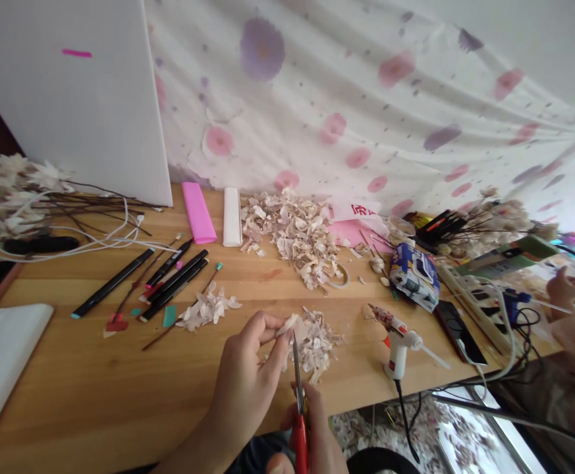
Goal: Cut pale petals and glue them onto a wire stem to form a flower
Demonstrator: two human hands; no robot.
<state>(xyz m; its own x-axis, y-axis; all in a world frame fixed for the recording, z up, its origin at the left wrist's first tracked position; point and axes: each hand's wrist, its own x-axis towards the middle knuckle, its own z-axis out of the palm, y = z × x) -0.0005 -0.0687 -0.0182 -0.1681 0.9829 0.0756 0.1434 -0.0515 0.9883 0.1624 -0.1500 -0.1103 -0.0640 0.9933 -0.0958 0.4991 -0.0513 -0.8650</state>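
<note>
Two hands work low on the tabletop (70, 355). The left hand (247, 375) grips a pale petal scrap (287, 324) in a closed pinch, and the right hand (314, 428) closes on red-handled scissors (298, 401) just below it. A small pile of scraps (314, 342) lies at 2 o'clock from the scissors, and a larger heap of scraps (292, 237) sits farther off at 12 o'clock.

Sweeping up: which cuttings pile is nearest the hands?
The small pile ahead of the red scissors; the piles to its left and far back lie farther.
</note>
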